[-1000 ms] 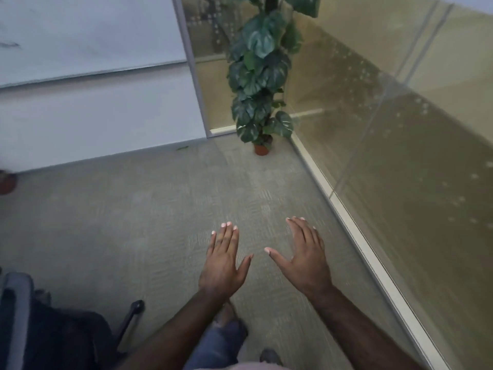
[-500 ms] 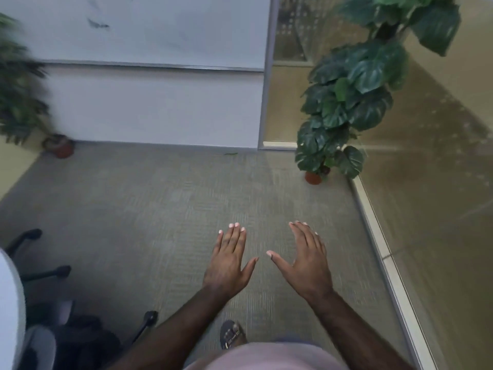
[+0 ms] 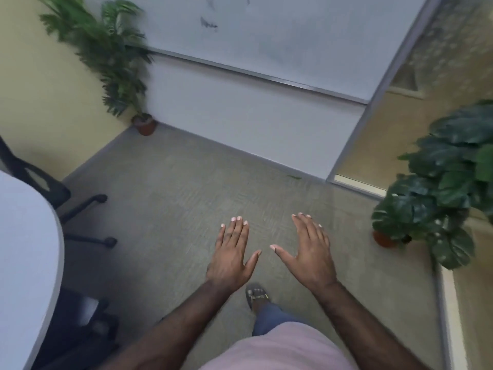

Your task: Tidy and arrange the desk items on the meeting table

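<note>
While both arms reach forward over the carpet (image 3: 173,188), the left hand (image 3: 231,259) and the right hand (image 3: 310,255) are spread flat, palms down, fingers straight, holding nothing. Only the rounded edge of the desk (image 3: 29,249) shows at far left, no items visible on it. Black chair (image 3: 40,188) beside it, potted palm (image 3: 112,60) in the corner, leafy plant (image 3: 442,188) right.
</note>
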The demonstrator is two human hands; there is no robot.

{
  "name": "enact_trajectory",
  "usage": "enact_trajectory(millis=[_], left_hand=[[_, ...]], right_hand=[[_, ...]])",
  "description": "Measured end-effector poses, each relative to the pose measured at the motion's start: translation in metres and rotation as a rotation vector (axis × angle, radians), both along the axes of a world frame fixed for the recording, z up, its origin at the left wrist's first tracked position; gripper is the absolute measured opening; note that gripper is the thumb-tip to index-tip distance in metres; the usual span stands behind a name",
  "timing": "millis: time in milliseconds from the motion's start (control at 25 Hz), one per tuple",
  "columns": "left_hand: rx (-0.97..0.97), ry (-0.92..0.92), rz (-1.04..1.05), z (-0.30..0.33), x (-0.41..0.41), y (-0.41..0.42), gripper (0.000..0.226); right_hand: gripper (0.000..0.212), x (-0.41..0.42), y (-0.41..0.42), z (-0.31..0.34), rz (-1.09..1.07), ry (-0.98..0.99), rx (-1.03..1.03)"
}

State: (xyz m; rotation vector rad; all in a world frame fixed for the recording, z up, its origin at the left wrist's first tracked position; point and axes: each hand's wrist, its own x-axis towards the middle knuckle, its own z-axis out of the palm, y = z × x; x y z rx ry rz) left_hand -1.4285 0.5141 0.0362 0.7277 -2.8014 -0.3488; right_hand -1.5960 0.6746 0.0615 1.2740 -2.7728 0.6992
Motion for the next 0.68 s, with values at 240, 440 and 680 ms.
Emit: enact_trajectory(millis=[240, 440, 680], left_hand=[[-0.004, -0.045, 0.196, 0.015, -0.040, -0.077, 0.081], [0.004, -0.062, 0.348, 0.025, -0.050, -0.139, 0.082], [0.001, -0.036, 0.506, 0.023, -0.031, -0.239, 0.082]], right_hand=[[0.098, -0.063, -0.114, 0.010, 0.231, -0.012, 0.006], [0.098, -0.084, -0.218, 0.018, 0.411, -0.022, -0.032], [0.096, -0.071, -0.349, 0.004, 0.571, -0.042, -0.082]])
